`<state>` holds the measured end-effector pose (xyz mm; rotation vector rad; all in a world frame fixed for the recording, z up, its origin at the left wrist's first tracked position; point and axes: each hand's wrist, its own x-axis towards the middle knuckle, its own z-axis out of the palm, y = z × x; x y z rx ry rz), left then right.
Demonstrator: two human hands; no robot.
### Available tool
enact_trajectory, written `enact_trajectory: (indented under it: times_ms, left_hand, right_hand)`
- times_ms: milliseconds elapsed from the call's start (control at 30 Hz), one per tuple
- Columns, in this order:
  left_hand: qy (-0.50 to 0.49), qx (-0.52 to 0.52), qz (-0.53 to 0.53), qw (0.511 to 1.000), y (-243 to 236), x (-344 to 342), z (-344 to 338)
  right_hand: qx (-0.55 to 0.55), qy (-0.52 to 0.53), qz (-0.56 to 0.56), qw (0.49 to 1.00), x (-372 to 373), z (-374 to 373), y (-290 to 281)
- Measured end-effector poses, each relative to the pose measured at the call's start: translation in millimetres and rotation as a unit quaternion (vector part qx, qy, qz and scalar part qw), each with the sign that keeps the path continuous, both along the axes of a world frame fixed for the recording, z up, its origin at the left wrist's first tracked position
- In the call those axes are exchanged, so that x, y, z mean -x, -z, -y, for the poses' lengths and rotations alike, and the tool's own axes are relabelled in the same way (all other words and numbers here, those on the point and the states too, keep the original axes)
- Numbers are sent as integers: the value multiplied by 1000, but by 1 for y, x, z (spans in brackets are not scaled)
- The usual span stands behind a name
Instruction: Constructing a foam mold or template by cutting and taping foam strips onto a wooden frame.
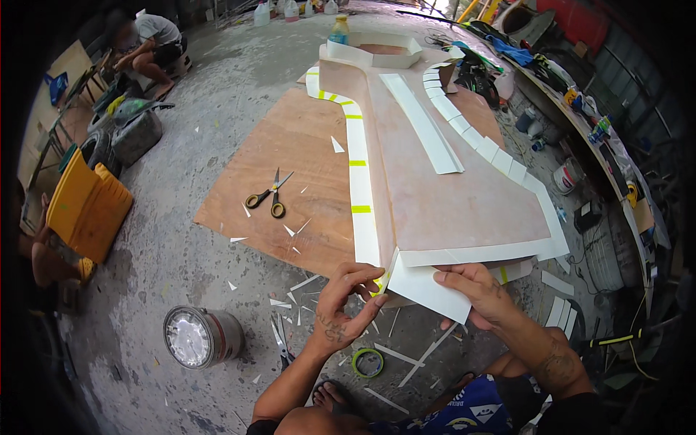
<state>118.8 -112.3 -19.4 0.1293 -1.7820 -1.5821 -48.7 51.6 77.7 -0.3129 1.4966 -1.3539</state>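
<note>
My left hand curls its thumb and fingers onto a yellow-taped corner at the lower end of a white edging strip. My right hand grips a loose white card piece, thumb on top, beside that corner. Both are at the near edge of a pale pinkish moulded panel, which has white card along its edges, segmented on the curved right side. A long white strip lies on it. The panel rests on a plywood sheet, where black-handled scissors lie open.
Below lie a tin, a green tape roll, more scissors and paper offcuts. A yellow plastic object and a crouching person are left; another person's leg shows. A cluttered bench runs along the right.
</note>
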Motion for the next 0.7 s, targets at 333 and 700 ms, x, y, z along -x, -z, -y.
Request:
enact_trajectory:
  times_ms: [333,700]
  left_hand:
    - [3,-42,13,999,4,-4,0]
    - [-4,193,27,981,-17,2,18]
  right_hand:
    - [19,-11,9,1000,4,0,5]
    - [-6,5,5,1000,1,-1,2]
